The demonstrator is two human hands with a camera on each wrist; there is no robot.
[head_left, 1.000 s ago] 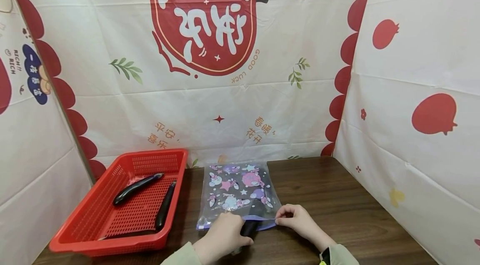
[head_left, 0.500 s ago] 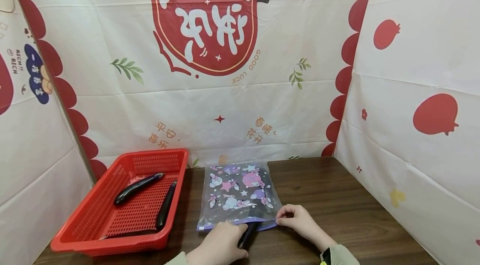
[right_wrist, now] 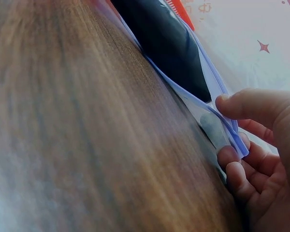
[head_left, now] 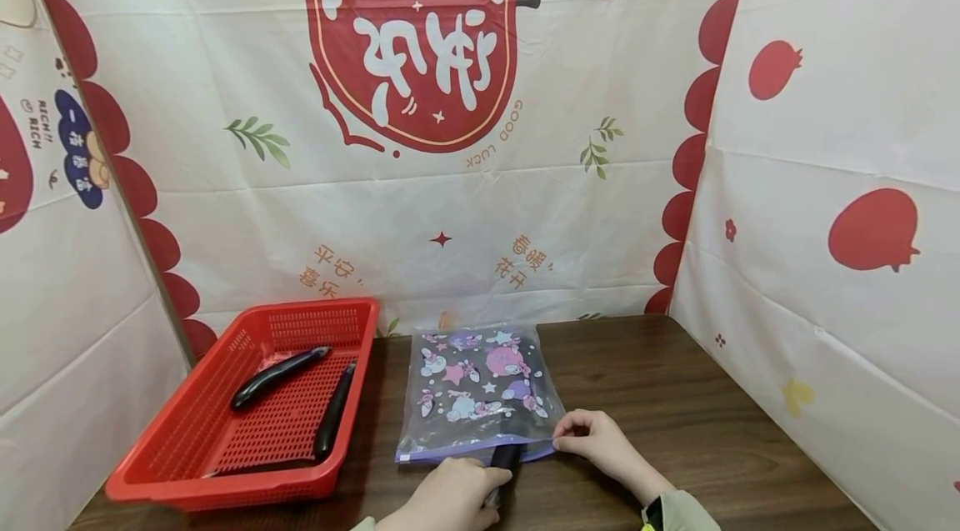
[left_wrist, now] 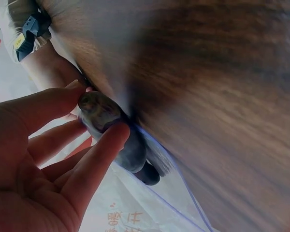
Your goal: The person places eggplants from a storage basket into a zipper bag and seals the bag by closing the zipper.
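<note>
A clear zip bag [head_left: 467,429] with pink and purple cartoon prints and a purple zip edge lies flat on the table, its mouth facing me. My left hand [head_left: 450,496] grips a dark eggplant [head_left: 507,456] by its stem end, thumb and fingers on either side in the left wrist view. The eggplant's far end is inside the bag mouth, between the two purple zip strips [right_wrist: 176,87]. At the mouth's right corner, my right hand [head_left: 600,446] pinches the zip edge between thumb and fingers. A second dark rounded end [left_wrist: 148,174] shows beyond the held eggplant.
To the left stands a red plastic basket [head_left: 157,439] holding several dark eggplants, one of them the eggplant [head_left: 279,377] near its middle. The dark wooden table [head_left: 645,381] extends right of the bag. Printed cloth walls [head_left: 405,206] enclose the back and sides.
My left hand has shifted a little toward the front and regripped the eggplant nearer its stem end. My right hand has stayed at the bag's corner.
</note>
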